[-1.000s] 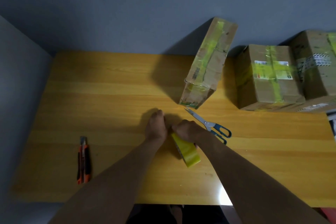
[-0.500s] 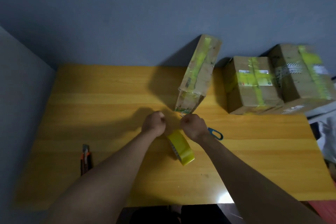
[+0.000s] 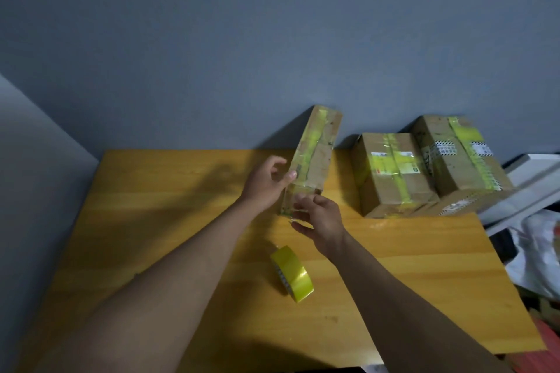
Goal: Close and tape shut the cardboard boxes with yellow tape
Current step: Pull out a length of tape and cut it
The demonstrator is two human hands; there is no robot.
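A narrow cardboard box [image 3: 315, 157] is standing on end near the back of the desk [image 3: 169, 221], leaning slightly, with yellow tape running up its face. Two more taped boxes, one [image 3: 391, 172] beside another [image 3: 460, 160], are sitting to its right against the wall. A yellow tape roll [image 3: 292, 273] is standing on edge nearer the front.
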